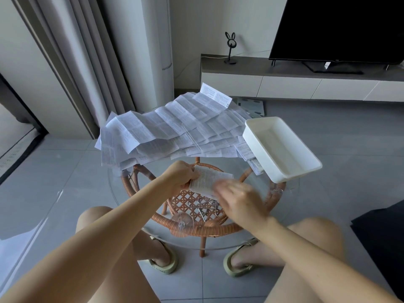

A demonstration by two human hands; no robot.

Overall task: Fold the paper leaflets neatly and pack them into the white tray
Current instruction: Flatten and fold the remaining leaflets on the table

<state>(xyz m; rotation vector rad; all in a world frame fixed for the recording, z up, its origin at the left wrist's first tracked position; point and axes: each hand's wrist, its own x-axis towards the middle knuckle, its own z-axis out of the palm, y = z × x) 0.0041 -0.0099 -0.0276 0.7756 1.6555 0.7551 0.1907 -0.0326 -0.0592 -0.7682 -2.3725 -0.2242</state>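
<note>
- At a round glass-topped table [140,217] on a rattan frame [196,228], we work one paper leaflet [207,180] down into a small folded packet, close to the near edge.
- Our left hand [180,177] is closed on the packet's left end, pinching it in place; our right hand [238,200] lies over its lower right corner, blurred, so we cannot tell whether its fingers are pressing flat or gripping.
- We judge the step in hand to be the folding itself, probably one of the last creases on this sheet, since the packet is already compact.
- The white tray [282,169] sits at the table's right edge, just beside the pile, and looks empty, so the packing has not begun.
- A heap of unfolded leaflets [166,127], creased and overlapping, covers the far half of the table; a few small folded pieces [246,149] lie tucked against the tray's left wall.
- The next move calls for a firm press along the crease, then a short carry to the right, laying the packet flat in the tray.
- Every sheet carries dense small print, too fine for us to read; we make out no brand or heading.
</note>
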